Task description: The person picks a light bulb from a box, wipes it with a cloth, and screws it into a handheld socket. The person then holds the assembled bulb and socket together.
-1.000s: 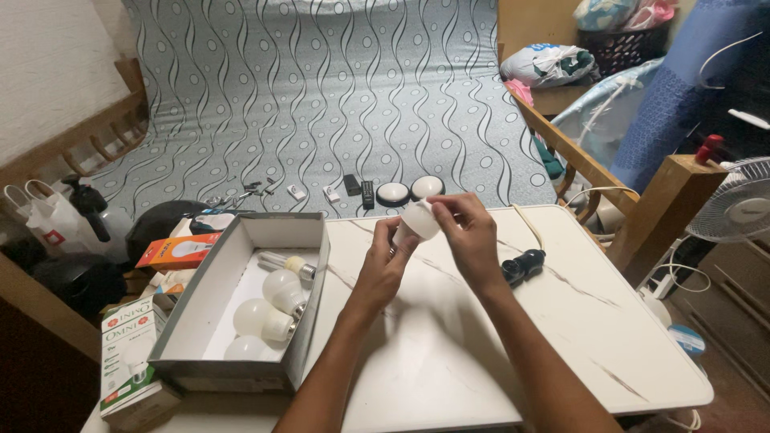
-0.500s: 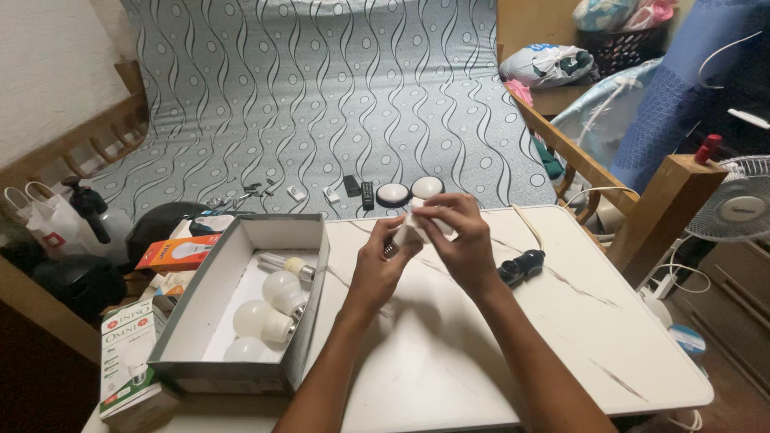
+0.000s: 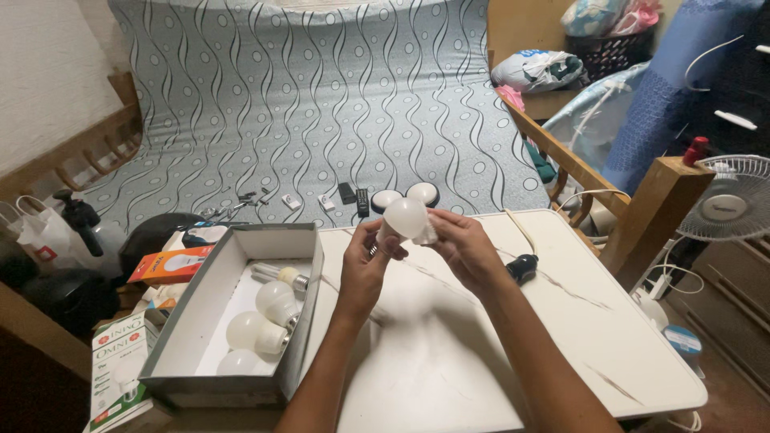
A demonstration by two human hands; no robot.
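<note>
Far to my left, beside the table, stands a green-and-white bulb carton, and above it lies an orange bulb box. On the left part of the white marble-patterned table sits an open grey cardboard box with white inside walls; in it lie three white round bulbs with silvery screw bases and one slim tubular lamp toward the back. Next comes my left hand, raised above the tabletop with the fingers curled closed around the screw base of the white bulb, the thumb pressing up near its neck. The bulb itself is a smooth, matte white globe, its rounded dome turned toward me and a little upward, with only a glimpse of the metal base showing between my fingers. My right hand meets it from the other side, fingers half closed and cupping the globe's right flank, fingertips touching the glass. The bulb hangs between both hands, clear of the table, roughly over its back edge. Just right of my right wrist a black lamp socket lies on the table with its cord running back. Beyond, on the patterned grey mat, sit two round lights. At the far right stands a white fan.
</note>
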